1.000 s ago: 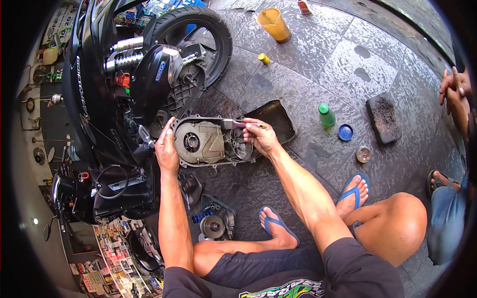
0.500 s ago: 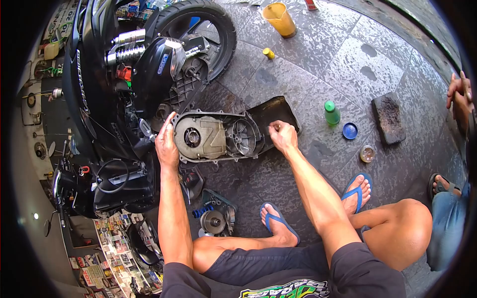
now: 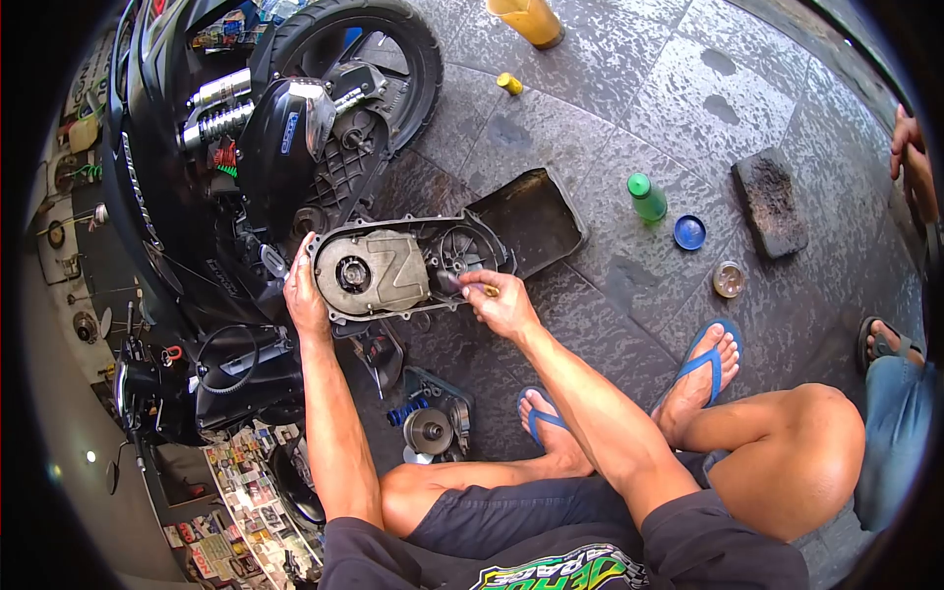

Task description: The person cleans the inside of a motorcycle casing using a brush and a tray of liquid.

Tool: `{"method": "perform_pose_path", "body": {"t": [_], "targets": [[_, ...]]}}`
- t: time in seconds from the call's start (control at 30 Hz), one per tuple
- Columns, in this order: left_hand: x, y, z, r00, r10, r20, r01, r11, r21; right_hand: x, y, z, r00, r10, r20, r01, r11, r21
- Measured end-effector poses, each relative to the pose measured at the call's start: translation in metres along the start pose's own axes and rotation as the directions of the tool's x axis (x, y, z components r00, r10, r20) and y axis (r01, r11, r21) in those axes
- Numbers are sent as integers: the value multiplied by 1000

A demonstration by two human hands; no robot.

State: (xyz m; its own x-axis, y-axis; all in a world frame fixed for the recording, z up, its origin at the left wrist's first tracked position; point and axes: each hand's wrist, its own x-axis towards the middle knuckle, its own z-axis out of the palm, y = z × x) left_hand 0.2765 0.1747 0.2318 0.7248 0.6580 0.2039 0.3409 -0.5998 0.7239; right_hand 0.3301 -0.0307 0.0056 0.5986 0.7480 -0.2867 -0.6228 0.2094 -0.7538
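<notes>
A long grey metal engine cover (image 3: 393, 258), open side up, is tilted over a dark rectangular pan (image 3: 536, 211). My left hand (image 3: 308, 295) grips the cover's left end, with the fingers along the rim. In my right hand (image 3: 503, 303) is a small brush (image 3: 482, 288), its handle end showing between the fingers. The brush tip reaches into the right half of the cover, beside the round ribbed hollow; the bristles are mostly hidden.
A black scooter (image 3: 246, 167) with its rear wheel (image 3: 423, 88) stands at left. On the floor are a green bottle (image 3: 647, 200), a blue lid (image 3: 690, 232), a small jar (image 3: 729, 279), a dark block (image 3: 772, 205), a yellow jug (image 3: 531, 22) and metal parts (image 3: 430, 430). Another person's hand (image 3: 913, 162) is at right.
My right hand has moved left from over the pan to inside the cover, bringing the brush into view. The left hand stays on the cover, and the whole view has shifted slightly.
</notes>
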Motion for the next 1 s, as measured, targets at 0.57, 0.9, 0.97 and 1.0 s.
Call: {"method": "perform_pose_path", "body": {"t": [0.57,0.9,0.97,1.0], "targets": [[-7,8,3,1000,0,14,0,1000,-9,34,-40,-23,965,-41,258,101,969,-225],[-6,11,5,999,6,32,-6,1000,9,35,-38,-15,947,-53,316,160,934,-321],[-5,9,5,999,29,40,-29,1000,-2,32,-32,-18,961,-6,275,64,977,-202],[-4,9,6,997,53,47,-52,999,-13,33,-30,-21,962,-10,272,67,978,-199]]}}
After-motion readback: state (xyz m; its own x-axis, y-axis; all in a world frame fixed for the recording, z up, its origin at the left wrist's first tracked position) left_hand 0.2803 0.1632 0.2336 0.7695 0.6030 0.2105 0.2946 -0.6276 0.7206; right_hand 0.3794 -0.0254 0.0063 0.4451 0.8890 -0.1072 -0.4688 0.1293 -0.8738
